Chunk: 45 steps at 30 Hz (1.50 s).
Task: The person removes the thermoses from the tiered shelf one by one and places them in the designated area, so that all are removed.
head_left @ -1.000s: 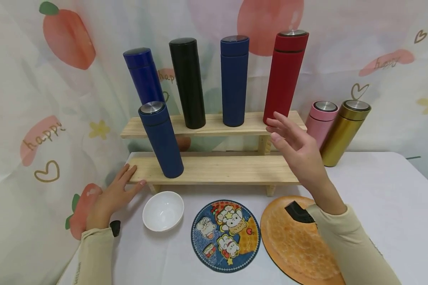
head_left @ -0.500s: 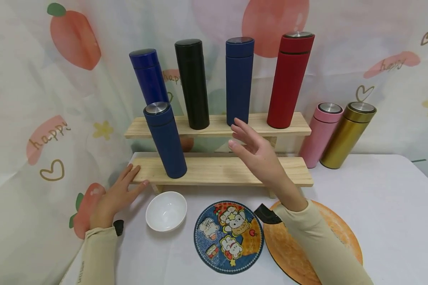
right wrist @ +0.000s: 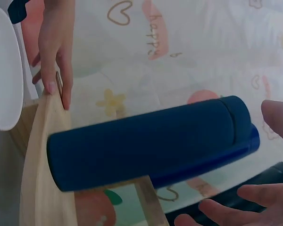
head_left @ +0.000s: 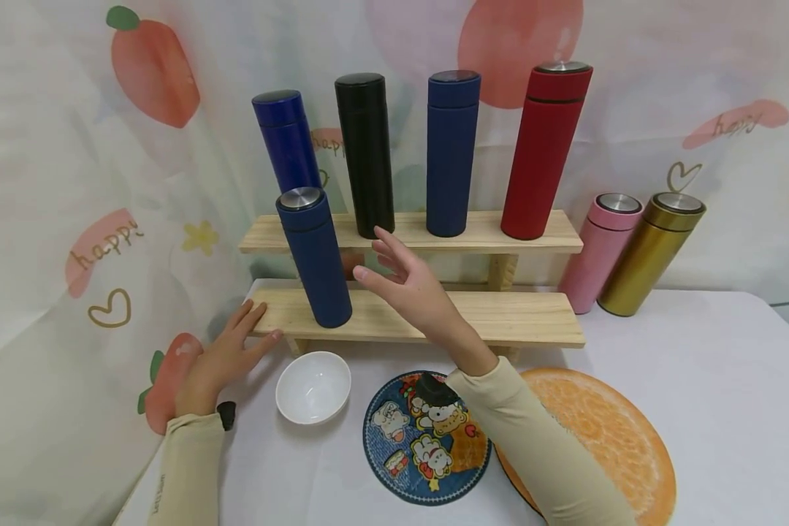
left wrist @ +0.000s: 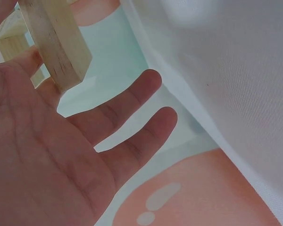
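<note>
A navy thermos bottle (head_left: 315,259) with a steel-topped lid stands on the left part of the lower shelf of a two-tier wooden rack (head_left: 509,315). My right hand (head_left: 410,292) is in the air just right of it, fingers spread and holding nothing. In the right wrist view, that navy thermos (right wrist: 146,141) lies across the middle, with fingertips (right wrist: 273,113) at the right edge. My left hand (head_left: 220,365) rests against the rack's left end with extended fingers. In the left wrist view, two fingers (left wrist: 137,94) stretch past the wooden end (left wrist: 61,47).
On the upper shelf stand a blue thermos (head_left: 288,142), a black one (head_left: 366,157), a second navy one (head_left: 454,153) and a red one (head_left: 546,153). Pink (head_left: 601,252) and gold (head_left: 651,256) thermoses stand right. In front are a white bowl (head_left: 313,387), a cartoon mat (head_left: 394,467) and an orange mat (head_left: 605,416).
My right hand has moved left along the rack, from near the red thermos to beside the navy one on the lower shelf. My left hand stays at the rack's end.
</note>
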Each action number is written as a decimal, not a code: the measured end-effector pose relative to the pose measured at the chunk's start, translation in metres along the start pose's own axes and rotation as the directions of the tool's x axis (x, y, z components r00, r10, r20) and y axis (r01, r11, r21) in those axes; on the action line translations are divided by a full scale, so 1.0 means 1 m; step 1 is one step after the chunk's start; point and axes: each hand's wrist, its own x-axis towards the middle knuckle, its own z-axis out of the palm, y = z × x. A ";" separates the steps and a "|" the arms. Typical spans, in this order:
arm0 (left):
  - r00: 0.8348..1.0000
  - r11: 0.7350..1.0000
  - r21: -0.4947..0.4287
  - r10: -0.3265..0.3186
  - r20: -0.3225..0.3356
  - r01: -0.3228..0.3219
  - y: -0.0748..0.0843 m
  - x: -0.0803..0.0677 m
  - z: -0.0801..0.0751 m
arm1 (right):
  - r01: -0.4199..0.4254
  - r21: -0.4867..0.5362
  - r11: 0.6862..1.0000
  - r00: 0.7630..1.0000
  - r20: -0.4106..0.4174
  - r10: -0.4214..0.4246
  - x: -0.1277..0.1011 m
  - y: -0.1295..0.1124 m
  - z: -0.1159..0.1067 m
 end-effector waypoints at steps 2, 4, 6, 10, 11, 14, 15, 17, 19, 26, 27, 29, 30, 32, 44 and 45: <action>1.000 1.000 0.002 0.004 -0.002 -0.004 -0.001 0.001 0.000 | -0.011 0.017 1.000 1.000 0.016 0.011 0.005 0.003 0.007; 1.000 1.000 0.004 -0.001 0.000 0.001 -0.001 0.001 0.001 | -0.024 0.028 0.999 0.999 0.030 0.023 0.010 0.005 0.014; 1.000 1.000 0.007 -0.005 0.000 0.005 -0.001 0.002 0.001 | -0.036 0.039 0.999 0.998 0.046 0.034 0.015 0.007 0.020; 1.000 1.000 0.002 0.001 -0.004 -0.001 -0.001 0.001 0.000 | -0.072 0.069 0.995 0.995 0.080 0.066 0.026 0.010 0.033; 1.000 1.000 -0.002 0.005 -0.006 -0.005 0.000 0.001 0.000 | -0.080 0.082 0.993 0.993 0.088 0.073 0.029 0.010 0.036; 1.000 1.000 -0.011 0.015 -0.011 -0.015 0.001 0.000 0.000 | -0.099 0.115 0.988 0.991 0.103 0.088 0.036 0.010 0.045; 1.000 1.000 -0.013 0.016 -0.012 -0.016 0.002 0.000 -0.001 | -0.102 0.122 0.987 0.991 0.102 0.090 0.037 0.010 0.047; 1.000 1.000 -0.014 0.016 -0.011 -0.016 0.002 0.000 -0.001 | -0.107 0.133 0.985 0.991 0.090 0.095 0.041 0.010 0.052; 1.000 1.000 -0.012 0.014 -0.012 -0.014 0.002 0.000 -0.001 | -0.106 0.141 0.984 0.993 0.075 0.096 0.044 0.011 0.056; 1.000 1.000 -0.012 0.016 -0.012 -0.016 0.002 0.000 -0.001 | -0.097 0.168 0.981 0.995 0.008 0.097 0.053 0.017 0.066; 1.000 1.000 -0.013 0.016 -0.012 -0.017 0.002 0.000 -0.001 | -0.096 0.169 0.981 0.995 -0.002 0.098 0.053 0.018 0.067; 1.000 1.000 -0.011 0.016 -0.011 -0.016 0.001 0.000 -0.001 | -0.096 0.173 0.980 0.995 -0.020 0.101 0.054 0.019 0.069; 1.000 1.000 -0.012 0.016 -0.012 -0.016 0.001 0.001 -0.001 | -0.094 0.173 0.980 0.995 -0.029 0.100 0.055 0.020 0.070; 1.000 1.000 -0.014 0.014 -0.012 -0.014 0.001 0.001 0.000 | -0.089 0.168 0.982 0.994 -0.048 0.098 0.055 0.021 0.069; 1.000 1.000 -0.022 0.016 -0.021 -0.017 0.000 0.002 0.000 | 0.011 0.079 0.997 0.993 -0.119 -0.002 0.049 0.023 0.071; 1.000 1.000 -0.026 0.016 -0.019 -0.016 0.000 0.002 0.000 | 0.012 0.073 0.997 0.992 -0.122 -0.003 0.048 0.023 0.071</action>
